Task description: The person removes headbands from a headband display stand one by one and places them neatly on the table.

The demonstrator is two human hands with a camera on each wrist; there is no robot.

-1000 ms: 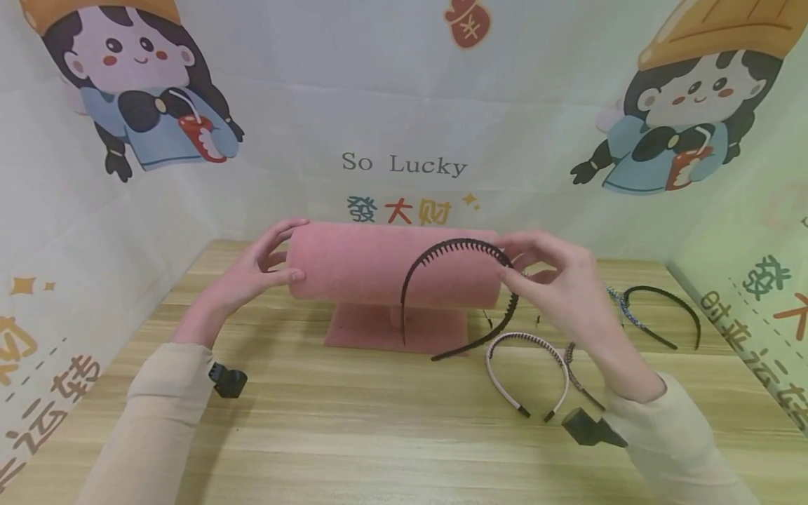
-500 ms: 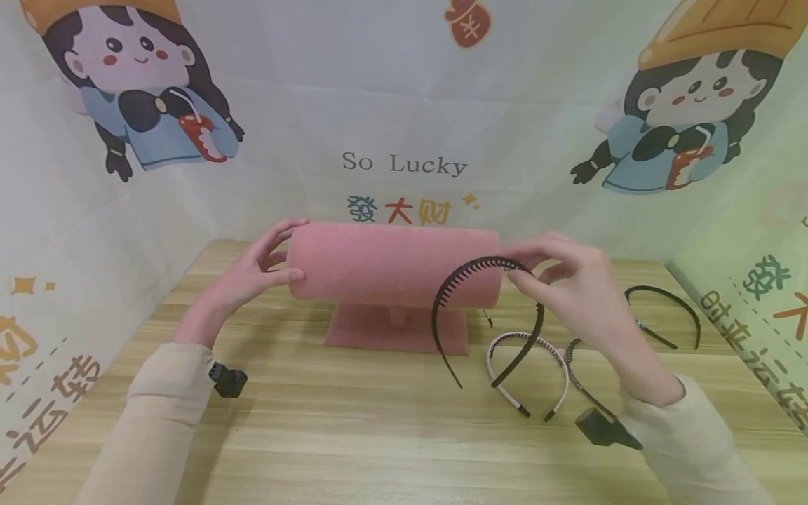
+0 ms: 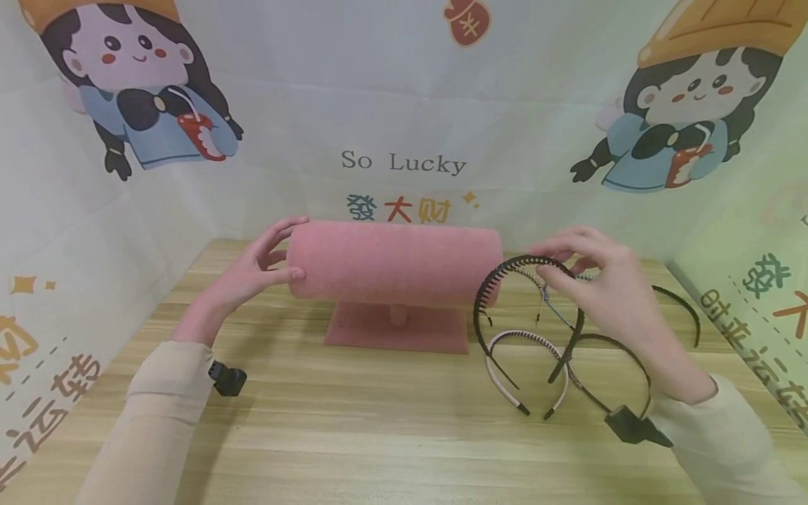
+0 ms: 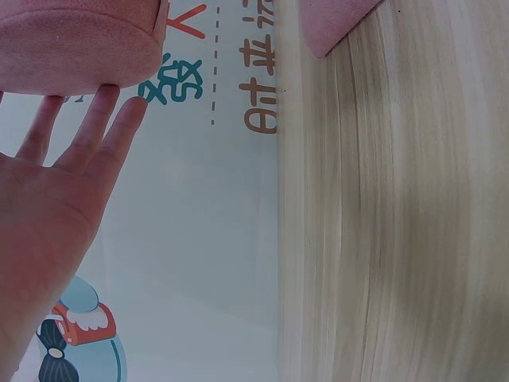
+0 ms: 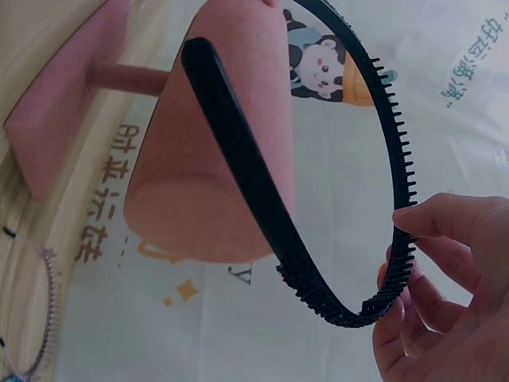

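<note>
A pink fabric-covered display stand point(image 3: 391, 263), a horizontal cylinder on a flat base, stands toward the back of the table. My left hand point(image 3: 249, 277) holds its left end, thumb at the front and fingers over the top; in the left wrist view several fingertips meet the round end face. Beyond the stand's other end, my right hand point(image 3: 621, 294) pinches a black toothed headband point(image 5: 246, 167) between thumb and fingers. The headband is held up with its two ends pointing down toward me, and it overlaps the cylinder's right end in the head view.
Below and behind the held headband lie a pale headband point(image 3: 527, 334), a brownish headband point(image 3: 606, 337) and a blue one point(image 3: 558, 308). Another dark headband point(image 3: 687, 306) lies farther right. A printed cloth point(image 3: 404, 119) walls in the wooden table point(image 3: 353, 428) at the back and sides.
My right hand has moved right, taking the black headband from in front of the cylinder to beyond its right end. The left hand and the stand have stayed in place.
</note>
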